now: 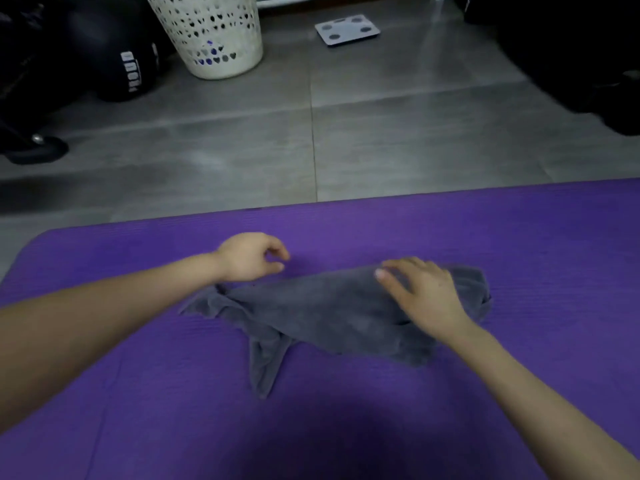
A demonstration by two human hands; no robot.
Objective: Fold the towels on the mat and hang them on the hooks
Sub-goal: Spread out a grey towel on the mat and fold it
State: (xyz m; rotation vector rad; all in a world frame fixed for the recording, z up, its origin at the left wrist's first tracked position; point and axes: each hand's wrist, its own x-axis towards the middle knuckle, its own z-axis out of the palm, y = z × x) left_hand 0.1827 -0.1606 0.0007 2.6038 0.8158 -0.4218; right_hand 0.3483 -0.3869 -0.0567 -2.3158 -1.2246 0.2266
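Centre frame, on purple mat (138, 393): grey towel (322, 313), rumpled. Right hand (420, 292) flat on its right end; left hand (249, 258) loosely curled, empty, near its left end.

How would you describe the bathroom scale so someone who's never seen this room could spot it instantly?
From the purple mat, look across the grey tiled floor to the tall white laundry basket with heart-shaped holes. Just right of it lies the scale. It is the only flat, low white slab there, with four grey pads near its corners.
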